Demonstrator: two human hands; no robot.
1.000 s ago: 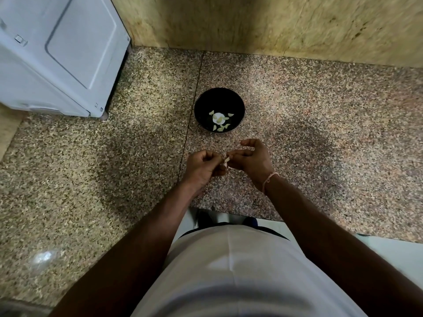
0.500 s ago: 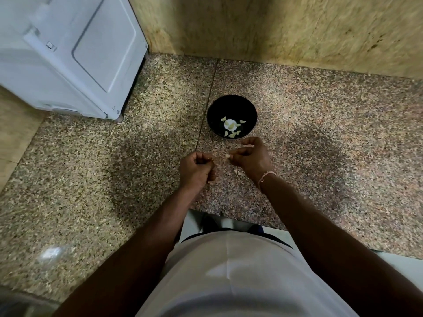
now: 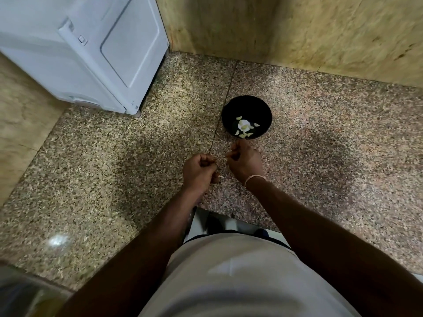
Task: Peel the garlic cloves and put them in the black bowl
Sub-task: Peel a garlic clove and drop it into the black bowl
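Garlic clove (image 3: 225, 159) is pinched btwn right hand (image 3: 245, 162) & curled left hand (image 3: 200, 170), frame centre; if grip slips, clove is dropped short of black bowl (image 3: 229, 108) onto granite counter (image 3: 114, 168).

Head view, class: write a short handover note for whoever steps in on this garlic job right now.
Left hand: fingers curled tight; what it holds is hidden.
Right hand: fingers pinch a small pale bit, too small to name, just short of the black bowl.
Bowl sits on the granite counter, several peeled cloves inside.
Done: those cloves.
Left: probably finish the piece in hand and drop it in; no other garlic shows.
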